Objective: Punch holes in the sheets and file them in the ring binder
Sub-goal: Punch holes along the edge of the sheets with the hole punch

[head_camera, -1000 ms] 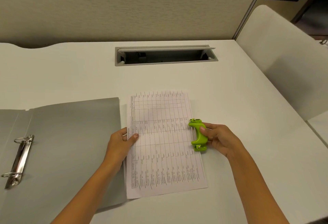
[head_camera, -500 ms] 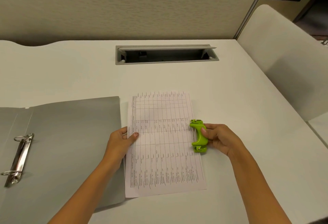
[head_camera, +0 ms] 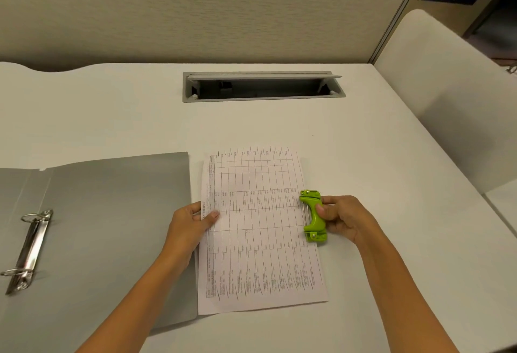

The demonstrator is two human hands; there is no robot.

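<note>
A printed sheet with a table (head_camera: 260, 229) lies flat on the white desk (head_camera: 377, 156). My left hand (head_camera: 190, 221) pinches its left edge at mid-height, thumb on top. My right hand (head_camera: 342, 217) grips a small green hole punch (head_camera: 313, 215) set over the sheet's right edge, midway along it. An open grey ring binder (head_camera: 106, 226) lies to the left, its metal ring mechanism (head_camera: 28, 252) at the far left with both rings closed. The sheet's lower left corner overlaps the binder cover.
A grey cable tray with its lid open (head_camera: 263, 86) is set into the desk behind the sheet. A beige partition (head_camera: 195, 11) stands along the back. A white chair back (head_camera: 447, 86) is at the right.
Both hands, sheet and punch hold nearly the same places; only the view has shifted slightly.
</note>
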